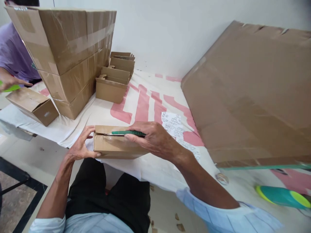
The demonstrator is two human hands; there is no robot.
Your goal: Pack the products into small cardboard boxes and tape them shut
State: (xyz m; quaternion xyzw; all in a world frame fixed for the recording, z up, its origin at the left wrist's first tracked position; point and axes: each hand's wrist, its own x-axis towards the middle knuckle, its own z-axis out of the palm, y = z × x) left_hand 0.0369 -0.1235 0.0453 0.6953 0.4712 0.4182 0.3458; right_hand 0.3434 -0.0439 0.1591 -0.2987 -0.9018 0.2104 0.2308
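A small cardboard box (121,147) rests at the table's front edge before me, with a narrow gap along its upper seam. My left hand (84,144) grips its left end, fingertips at the top corner and thumb at the lower one. In my right hand (149,137) is a green-handled cutter (128,132) with a ribbed grip. Its thin metal edge lies along the seam of the box. The palm of that hand is over the box's right part and hides the cutter's rear end.
Stacked taped cartons (73,58) stand at the left, with open small boxes (111,90) beside them. Another box (34,103) lies far left, near a person in a purple shirt (17,51). A large cardboard-covered panel (247,97), a printed paper (172,123) and a green-yellow object (282,196) are right.
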